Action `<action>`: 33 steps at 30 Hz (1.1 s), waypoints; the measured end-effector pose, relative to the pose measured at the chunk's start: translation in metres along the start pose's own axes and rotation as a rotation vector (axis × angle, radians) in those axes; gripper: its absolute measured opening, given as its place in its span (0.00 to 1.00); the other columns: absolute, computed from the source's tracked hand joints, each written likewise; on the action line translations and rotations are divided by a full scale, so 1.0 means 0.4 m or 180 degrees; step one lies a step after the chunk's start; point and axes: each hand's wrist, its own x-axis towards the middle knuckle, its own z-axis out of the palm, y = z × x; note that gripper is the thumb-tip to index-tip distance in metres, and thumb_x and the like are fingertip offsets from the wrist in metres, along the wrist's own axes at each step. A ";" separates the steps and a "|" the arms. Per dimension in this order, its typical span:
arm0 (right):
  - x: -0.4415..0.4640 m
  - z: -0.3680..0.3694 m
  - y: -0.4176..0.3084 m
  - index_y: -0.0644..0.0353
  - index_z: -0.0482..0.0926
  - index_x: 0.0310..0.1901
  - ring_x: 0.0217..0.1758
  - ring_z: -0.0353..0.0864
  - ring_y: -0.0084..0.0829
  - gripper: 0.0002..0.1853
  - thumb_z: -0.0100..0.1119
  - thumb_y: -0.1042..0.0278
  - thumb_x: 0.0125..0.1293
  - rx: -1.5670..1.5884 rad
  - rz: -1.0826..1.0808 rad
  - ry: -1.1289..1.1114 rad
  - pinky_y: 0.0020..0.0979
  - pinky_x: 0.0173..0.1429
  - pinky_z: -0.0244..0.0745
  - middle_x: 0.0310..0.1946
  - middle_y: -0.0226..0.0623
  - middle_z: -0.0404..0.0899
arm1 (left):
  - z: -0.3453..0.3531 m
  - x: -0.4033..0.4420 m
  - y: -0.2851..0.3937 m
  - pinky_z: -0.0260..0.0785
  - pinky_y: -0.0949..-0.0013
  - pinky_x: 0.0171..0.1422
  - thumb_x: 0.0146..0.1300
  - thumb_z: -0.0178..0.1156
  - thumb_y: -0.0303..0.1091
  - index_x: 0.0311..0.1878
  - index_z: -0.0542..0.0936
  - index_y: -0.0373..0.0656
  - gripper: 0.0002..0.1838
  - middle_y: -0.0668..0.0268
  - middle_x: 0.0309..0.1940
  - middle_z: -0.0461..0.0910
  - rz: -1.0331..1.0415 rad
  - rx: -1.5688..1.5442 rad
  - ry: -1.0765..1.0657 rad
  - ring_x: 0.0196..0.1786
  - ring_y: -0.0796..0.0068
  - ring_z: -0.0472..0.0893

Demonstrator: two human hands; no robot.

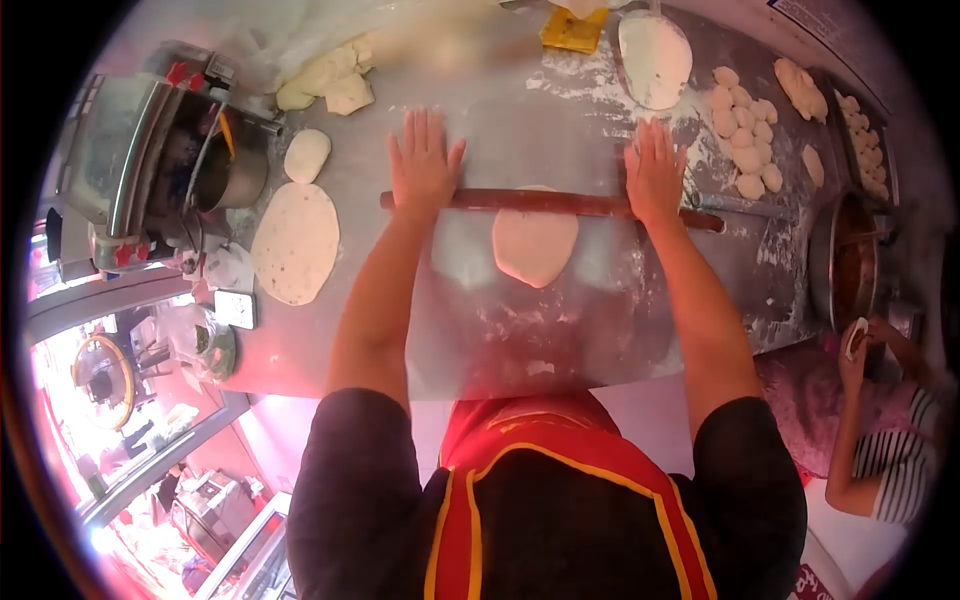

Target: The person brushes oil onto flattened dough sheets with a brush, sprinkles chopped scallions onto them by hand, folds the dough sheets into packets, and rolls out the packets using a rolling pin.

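A long reddish-brown rolling pin lies crosswise over the upper part of a flat round of dough on the metal worktop. My left hand rests on the pin left of the dough, fingers stretched forward and thumb apart. Toward the pin's right end, my right hand presses on it with flat, extended fingers. Neither hand wraps round the pin. To the left lie a large rolled dough sheet and a smaller dough round.
Several dough balls sit at the right, near a floured dough oval and a tray. A metal bowl of filling stands by the right edge, where a co-worker's hands hold something small. A pot stands at left.
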 end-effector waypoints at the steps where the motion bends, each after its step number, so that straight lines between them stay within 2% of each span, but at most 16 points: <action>1: -0.046 -0.021 -0.002 0.57 0.60 0.71 0.75 0.56 0.43 0.29 0.48 0.53 0.73 0.0120 -0.0048 -0.0177 0.56 0.75 0.48 0.73 0.41 0.59 | -0.018 -0.057 0.002 0.46 0.45 0.76 0.70 0.49 0.50 0.70 0.65 0.40 0.31 0.54 0.71 0.63 0.0016 -0.0017 -0.0132 0.74 0.53 0.59; 4: -0.261 -0.138 -0.037 0.60 0.58 0.72 0.75 0.56 0.46 0.30 0.44 0.55 0.74 0.0418 -0.0138 -0.0829 0.54 0.75 0.47 0.72 0.48 0.59 | -0.125 -0.306 0.025 0.46 0.44 0.76 0.66 0.55 0.47 0.69 0.64 0.35 0.34 0.50 0.70 0.63 -0.0036 -0.0401 -0.0493 0.74 0.50 0.59; 6: -0.416 -0.239 -0.055 0.63 0.58 0.71 0.75 0.57 0.49 0.31 0.46 0.56 0.72 0.0803 -0.0351 -0.0798 0.54 0.75 0.48 0.71 0.50 0.59 | -0.210 -0.489 0.060 0.47 0.43 0.76 0.62 0.59 0.43 0.69 0.64 0.34 0.36 0.49 0.69 0.65 -0.0260 -0.1051 -0.0363 0.73 0.47 0.60; 9: -0.517 -0.302 -0.079 0.65 0.58 0.71 0.74 0.58 0.50 0.31 0.47 0.57 0.71 0.0629 -0.0373 -0.0962 0.53 0.75 0.48 0.70 0.53 0.61 | -0.278 -0.606 0.088 0.48 0.44 0.76 0.60 0.60 0.43 0.69 0.65 0.34 0.36 0.49 0.68 0.66 -0.0489 -0.0905 -0.0709 0.73 0.46 0.60; 12: -0.412 -0.227 -0.071 0.63 0.59 0.71 0.74 0.58 0.49 0.30 0.45 0.57 0.72 0.0654 -0.0393 -0.0746 0.53 0.75 0.48 0.70 0.52 0.61 | -0.180 -0.493 0.051 0.48 0.46 0.76 0.62 0.59 0.43 0.68 0.66 0.35 0.34 0.51 0.67 0.67 -0.0344 -0.0745 -0.0326 0.73 0.49 0.61; 16: -0.158 -0.098 -0.061 0.59 0.60 0.71 0.74 0.58 0.46 0.29 0.45 0.56 0.73 0.0125 -0.0164 -0.0769 0.52 0.75 0.49 0.69 0.49 0.63 | -0.095 -0.180 0.005 0.48 0.48 0.76 0.67 0.56 0.43 0.66 0.67 0.35 0.30 0.53 0.68 0.67 -0.0190 -0.0155 -0.0164 0.73 0.55 0.61; 19: -0.166 -0.107 -0.059 0.58 0.63 0.70 0.73 0.60 0.46 0.29 0.50 0.57 0.71 0.0276 -0.0200 -0.0589 0.53 0.74 0.52 0.67 0.47 0.66 | -0.094 -0.233 0.001 0.48 0.45 0.75 0.69 0.51 0.44 0.68 0.65 0.36 0.29 0.51 0.68 0.66 -0.0121 -0.0389 -0.0168 0.72 0.50 0.63; 21: -0.331 -0.157 -0.063 0.59 0.63 0.69 0.72 0.62 0.47 0.28 0.49 0.56 0.71 0.0565 -0.0249 -0.0732 0.53 0.73 0.53 0.67 0.48 0.67 | -0.174 -0.380 0.010 0.48 0.46 0.75 0.66 0.56 0.41 0.68 0.65 0.38 0.30 0.51 0.68 0.66 -0.0078 -0.0842 -0.0446 0.72 0.51 0.62; 24: -0.435 -0.217 -0.080 0.61 0.64 0.68 0.70 0.64 0.49 0.28 0.50 0.57 0.71 0.1211 -0.0492 -0.0787 0.54 0.72 0.53 0.67 0.50 0.67 | -0.240 -0.508 0.024 0.56 0.50 0.70 0.59 0.59 0.33 0.62 0.70 0.39 0.27 0.53 0.57 0.73 0.0079 -0.1032 -0.0398 0.63 0.52 0.70; 25: -0.401 -0.181 -0.085 0.62 0.66 0.66 0.66 0.68 0.50 0.27 0.55 0.60 0.68 0.1130 -0.0621 -0.1030 0.49 0.69 0.60 0.63 0.53 0.69 | -0.241 -0.510 0.015 0.60 0.51 0.68 0.58 0.59 0.30 0.58 0.73 0.38 0.23 0.55 0.52 0.75 0.0213 -0.0939 -0.0538 0.59 0.53 0.72; 26: -0.333 -0.162 -0.123 0.63 0.68 0.64 0.64 0.71 0.49 0.27 0.58 0.61 0.66 0.1661 -0.0361 -0.1189 0.46 0.65 0.64 0.60 0.52 0.72 | -0.242 -0.507 0.007 0.64 0.53 0.65 0.57 0.58 0.28 0.54 0.75 0.38 0.20 0.56 0.47 0.78 0.0350 -0.0850 -0.0680 0.54 0.54 0.75; 27: -0.251 -0.135 -0.176 0.63 0.70 0.62 0.61 0.73 0.49 0.27 0.61 0.61 0.63 0.2184 -0.0109 -0.1334 0.43 0.62 0.69 0.57 0.52 0.74 | -0.227 -0.501 0.002 0.68 0.55 0.54 0.53 0.56 0.25 0.45 0.77 0.40 0.14 0.60 0.37 0.77 0.0403 -0.1038 -0.0500 0.45 0.57 0.75; 29: -0.129 -0.035 -0.258 0.64 0.75 0.55 0.53 0.78 0.49 0.23 0.64 0.65 0.58 0.2576 0.0182 -0.2152 0.42 0.52 0.75 0.48 0.50 0.79 | -0.260 -0.519 0.010 0.68 0.57 0.51 0.53 0.56 0.25 0.43 0.77 0.41 0.12 0.60 0.35 0.76 0.0301 -0.1027 -0.0628 0.44 0.58 0.75; 31: -0.039 -0.072 -0.380 0.62 0.80 0.47 0.48 0.81 0.37 0.16 0.64 0.64 0.59 0.2065 -0.0176 -0.3511 0.38 0.49 0.76 0.47 0.45 0.80 | -0.314 -0.549 0.019 0.67 0.59 0.49 0.53 0.56 0.25 0.41 0.77 0.41 0.11 0.60 0.34 0.76 0.0139 -0.0981 -0.0779 0.43 0.59 0.75; 32: -0.023 -0.075 -0.453 0.61 0.81 0.42 0.47 0.81 0.37 0.14 0.64 0.63 0.57 0.1804 -0.0653 -0.3950 0.38 0.48 0.76 0.45 0.45 0.81 | -0.348 -0.577 0.035 0.67 0.59 0.50 0.53 0.56 0.25 0.41 0.77 0.41 0.11 0.61 0.33 0.75 0.0015 -0.0957 -0.0860 0.42 0.59 0.75; 33: -0.043 -0.055 -0.508 0.61 0.82 0.39 0.46 0.82 0.37 0.13 0.64 0.62 0.56 0.1775 -0.1088 -0.3904 0.38 0.46 0.76 0.42 0.44 0.82 | -0.368 -0.603 0.046 0.67 0.60 0.50 0.53 0.56 0.25 0.41 0.77 0.42 0.11 0.61 0.32 0.75 -0.0120 -0.0940 -0.0938 0.42 0.59 0.75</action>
